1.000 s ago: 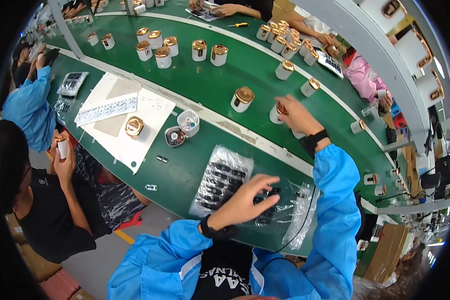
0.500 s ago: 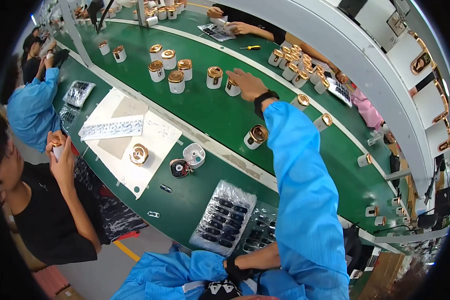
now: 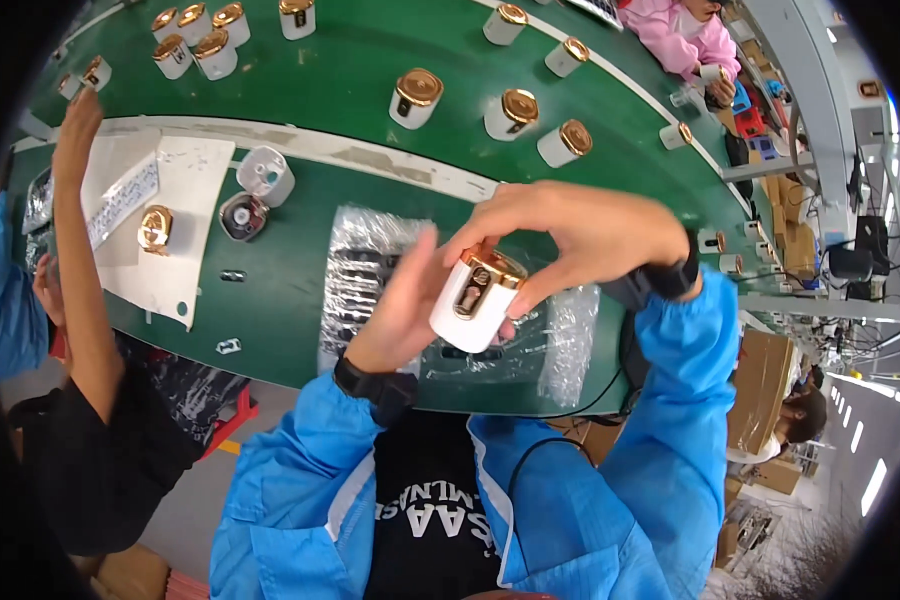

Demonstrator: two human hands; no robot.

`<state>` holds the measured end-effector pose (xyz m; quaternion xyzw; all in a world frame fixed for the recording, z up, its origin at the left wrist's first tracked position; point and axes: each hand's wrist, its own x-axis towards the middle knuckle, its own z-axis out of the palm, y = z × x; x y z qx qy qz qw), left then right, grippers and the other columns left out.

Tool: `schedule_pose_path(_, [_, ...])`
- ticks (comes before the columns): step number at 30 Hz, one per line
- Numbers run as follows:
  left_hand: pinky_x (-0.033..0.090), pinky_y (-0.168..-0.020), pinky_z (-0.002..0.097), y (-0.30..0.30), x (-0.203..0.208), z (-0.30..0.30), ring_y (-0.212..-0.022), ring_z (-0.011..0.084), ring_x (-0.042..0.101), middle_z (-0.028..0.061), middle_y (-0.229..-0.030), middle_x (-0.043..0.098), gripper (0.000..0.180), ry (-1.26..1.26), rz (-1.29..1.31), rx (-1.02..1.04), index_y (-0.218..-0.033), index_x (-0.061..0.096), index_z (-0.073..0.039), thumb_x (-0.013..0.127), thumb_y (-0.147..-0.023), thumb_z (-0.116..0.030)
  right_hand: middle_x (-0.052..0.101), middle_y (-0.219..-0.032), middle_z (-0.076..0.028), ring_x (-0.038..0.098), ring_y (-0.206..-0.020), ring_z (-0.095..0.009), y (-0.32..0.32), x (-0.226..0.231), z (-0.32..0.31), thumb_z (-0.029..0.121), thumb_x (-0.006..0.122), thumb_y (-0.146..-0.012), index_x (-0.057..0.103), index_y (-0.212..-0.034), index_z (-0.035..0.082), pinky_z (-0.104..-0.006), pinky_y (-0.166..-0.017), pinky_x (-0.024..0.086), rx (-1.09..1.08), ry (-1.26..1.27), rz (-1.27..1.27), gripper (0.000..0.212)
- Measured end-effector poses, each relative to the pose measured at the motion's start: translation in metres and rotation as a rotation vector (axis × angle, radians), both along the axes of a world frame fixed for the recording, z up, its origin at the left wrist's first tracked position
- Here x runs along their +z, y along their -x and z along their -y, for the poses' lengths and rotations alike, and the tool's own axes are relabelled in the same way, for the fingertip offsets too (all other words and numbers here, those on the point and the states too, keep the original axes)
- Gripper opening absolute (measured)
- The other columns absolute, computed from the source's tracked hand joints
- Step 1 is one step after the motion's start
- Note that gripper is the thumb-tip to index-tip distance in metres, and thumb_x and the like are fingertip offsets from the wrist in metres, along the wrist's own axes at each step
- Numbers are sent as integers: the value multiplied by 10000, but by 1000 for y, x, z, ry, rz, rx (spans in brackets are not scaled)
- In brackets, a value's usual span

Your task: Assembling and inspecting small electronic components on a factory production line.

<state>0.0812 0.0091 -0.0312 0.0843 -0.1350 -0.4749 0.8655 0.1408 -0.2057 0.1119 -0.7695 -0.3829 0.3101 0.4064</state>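
Observation:
A white canister [image 3: 473, 312] with a shiny gold top and a dark oval front panel is held up, slightly tilted, in front of me. My right hand [image 3: 580, 235] grips it from above around the gold rim, thumb on the near side. Close against its left side is my left hand [image 3: 400, 305], thumb raised and apart, a little blurred. The left fingers pass behind the canister, so I cannot see whether they press on it. Beneath both hands lies a clear bubble-wrap pack [image 3: 355, 290] of dark oval parts.
Several similar canisters [image 3: 416, 98] stand on the green belt beyond a pale rail [image 3: 320, 145]. Left of the pack are an open white housing [image 3: 266, 175], a dark round part [image 3: 243, 216] and a white sheet [image 3: 185, 265]. A neighbour's arm [image 3: 80, 240] reaches to the belt.
My right hand has come back from the belt with a canister in it. My left hand has risen from my lap to the canister. The view has swung nearer the bench, and the neighbour now reaches forward.

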Motion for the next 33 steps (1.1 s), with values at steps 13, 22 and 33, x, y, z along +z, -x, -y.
schedule_pose_path(13, [574, -853, 384, 19, -28, 131, -908, 193, 706, 53, -998, 694, 551, -564, -191, 230, -1273, 627, -73, 494, -1109, -582, 613, -1000, -103, 633, -973, -328, 167, -120, 74, 86, 795, -836, 664, -915, 38, -429, -807, 531, -684, 805, 736, 161])
schedule_pose_path(22, [579, -917, 399, 19, -42, 135, -950, 185, 707, 41, -997, 693, 496, -617, -140, 253, -1207, 633, -113, 485, -1112, -577, 598, -961, -101, 616, -943, -326, 163, -127, 82, 53, 799, -810, 656, -925, 38, -431, -805, 533, -746, 693, 724, 184])
schedule_pose_path(33, [580, -937, 419, 21, -50, 130, -956, 189, 709, 50, -990, 699, 502, -578, -147, 242, -1211, 645, -99, 469, -1123, -561, 641, -930, -105, 650, -903, -319, 176, -120, 78, -7, 772, -796, 664, -910, 27, -428, -762, 552, -702, 586, 819, 161])
